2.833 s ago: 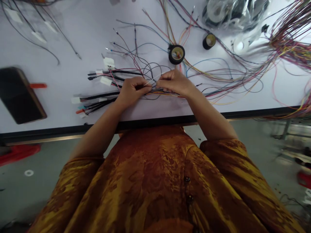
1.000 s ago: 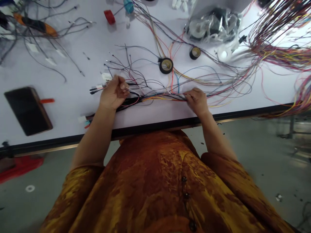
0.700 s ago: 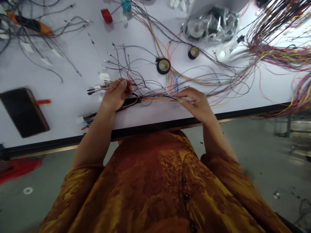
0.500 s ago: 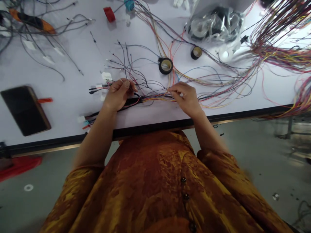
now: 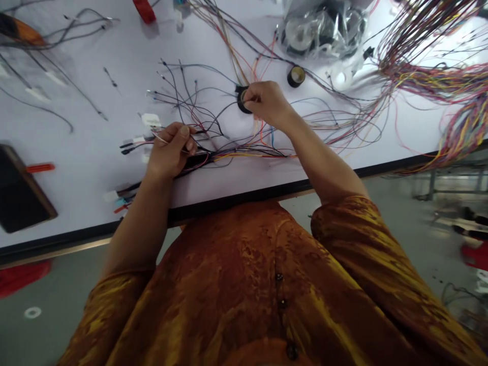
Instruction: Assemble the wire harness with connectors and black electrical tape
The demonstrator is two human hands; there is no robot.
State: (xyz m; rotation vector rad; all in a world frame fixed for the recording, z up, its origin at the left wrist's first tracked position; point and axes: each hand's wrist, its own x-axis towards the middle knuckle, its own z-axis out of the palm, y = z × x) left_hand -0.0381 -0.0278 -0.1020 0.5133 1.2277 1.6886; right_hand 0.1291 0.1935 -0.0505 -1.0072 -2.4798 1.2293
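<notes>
A bundle of thin coloured wires [image 5: 244, 152] lies along the near side of the white table [image 5: 95, 117]. My left hand [image 5: 170, 150] is closed round the bundle's left part, thumb up, where black sleeved leads with white tags fan out. My right hand [image 5: 267, 101] reaches farther back and is closed on a roll of black tape [image 5: 241, 99], which it mostly hides. Loose wire ends [image 5: 179, 86] spread out behind my left hand.
A second tape roll [image 5: 296, 76] sits behind my right hand, near a clear plastic bag [image 5: 324, 25] of rolls. A thick mass of coloured wires [image 5: 434, 76] fills the right side. A dark phone [image 5: 19, 190] lies at the left edge, with a red piece [image 5: 145, 10] at the back.
My right hand let go of the wire bundle and moved away from me to the black tape roll, closing on it. My left hand kept its hold on the bundle.
</notes>
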